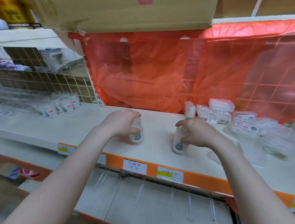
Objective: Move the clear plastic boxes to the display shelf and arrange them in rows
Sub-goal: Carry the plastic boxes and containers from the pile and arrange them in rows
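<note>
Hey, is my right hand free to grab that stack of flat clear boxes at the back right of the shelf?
Probably not yet: the right hand grips a clear jar. The shelf between it and the stack of flat boxes looks open.

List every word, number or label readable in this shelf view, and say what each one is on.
White price tag on the orange shelf edge: handwritten, perhaps "15", too faint to be sure.
Yellow and white tag: writing too small to read.
Left yellow tag: blurred.
Stickers on the clear jars and flat boxes: unreadable.
Red mark on the cardboard box: cut off.
</note>
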The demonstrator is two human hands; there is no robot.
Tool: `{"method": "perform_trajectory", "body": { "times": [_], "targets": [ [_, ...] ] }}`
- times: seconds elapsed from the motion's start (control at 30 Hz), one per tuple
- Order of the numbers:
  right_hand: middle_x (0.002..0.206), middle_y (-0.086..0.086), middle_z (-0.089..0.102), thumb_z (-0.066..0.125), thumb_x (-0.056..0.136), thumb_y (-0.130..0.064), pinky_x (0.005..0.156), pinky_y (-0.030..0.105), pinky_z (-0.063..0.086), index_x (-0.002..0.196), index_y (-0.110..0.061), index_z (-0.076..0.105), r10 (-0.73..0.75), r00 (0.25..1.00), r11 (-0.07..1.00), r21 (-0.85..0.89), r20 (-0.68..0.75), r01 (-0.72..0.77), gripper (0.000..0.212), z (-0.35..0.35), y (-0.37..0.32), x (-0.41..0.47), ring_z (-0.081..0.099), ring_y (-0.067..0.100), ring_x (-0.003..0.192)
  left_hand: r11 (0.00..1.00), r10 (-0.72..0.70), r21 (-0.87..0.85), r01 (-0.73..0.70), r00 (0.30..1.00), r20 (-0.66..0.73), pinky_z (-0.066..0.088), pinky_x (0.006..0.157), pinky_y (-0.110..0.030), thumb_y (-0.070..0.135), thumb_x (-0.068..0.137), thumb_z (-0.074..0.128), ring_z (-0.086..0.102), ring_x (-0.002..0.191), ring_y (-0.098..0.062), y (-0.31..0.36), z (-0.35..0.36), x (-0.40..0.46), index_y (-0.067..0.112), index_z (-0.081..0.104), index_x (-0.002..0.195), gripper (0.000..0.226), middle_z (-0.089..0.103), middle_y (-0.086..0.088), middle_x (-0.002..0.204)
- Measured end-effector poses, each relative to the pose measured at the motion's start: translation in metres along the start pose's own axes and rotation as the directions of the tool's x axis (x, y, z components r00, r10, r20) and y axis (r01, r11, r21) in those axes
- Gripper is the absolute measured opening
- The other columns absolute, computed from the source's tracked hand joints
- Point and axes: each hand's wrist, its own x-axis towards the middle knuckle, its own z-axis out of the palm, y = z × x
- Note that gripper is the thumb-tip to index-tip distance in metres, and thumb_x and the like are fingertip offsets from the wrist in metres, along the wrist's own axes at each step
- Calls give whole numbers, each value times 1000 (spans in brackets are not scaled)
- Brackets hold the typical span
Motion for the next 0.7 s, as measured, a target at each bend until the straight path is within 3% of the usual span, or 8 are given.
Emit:
{"method": "perform_trajectory", "body": {
  "times": [0.27, 0.53, 0.7],
  "targets": [
    [126, 1, 52, 63, 79, -24, 75, 29, 43, 133, -27, 46, -54, 997, 996, -74, -60, 50, 57, 11, -125, 34, 52, 22, 111, 997, -74, -19, 73, 995, -72, 44, 92, -35, 47, 81, 62, 49, 120, -22, -113, -7, -72, 30, 43, 136, 61, 49, 1, 133],
    [126, 4, 52, 64, 77, -23, 82, 32, 46, 131, -24, 49, -62, 993, 998, 10, -99, 63, 56, 43, -249, 69, 53, 25, 109, 993, -113, -23, 112, 991, -77, 45, 93, -40, 45, 80, 63, 49, 121, -23, -244, -3, -126, 26, 48, 131, 57, 51, -1, 132],
    [128, 3, 52, 61, 80, -22, 87, 32, 42, 132, -25, 49, -57, 992, 997, 54, -115, 64, 53, 50, -306, 94, 51, 24, 114, 990, -138, -43, 136, 989, -61, 42, 99, -36, 44, 82, 63, 42, 130, -18, -303, 0, -143, 27, 39, 141, 66, 43, 3, 144]
  ]
}}
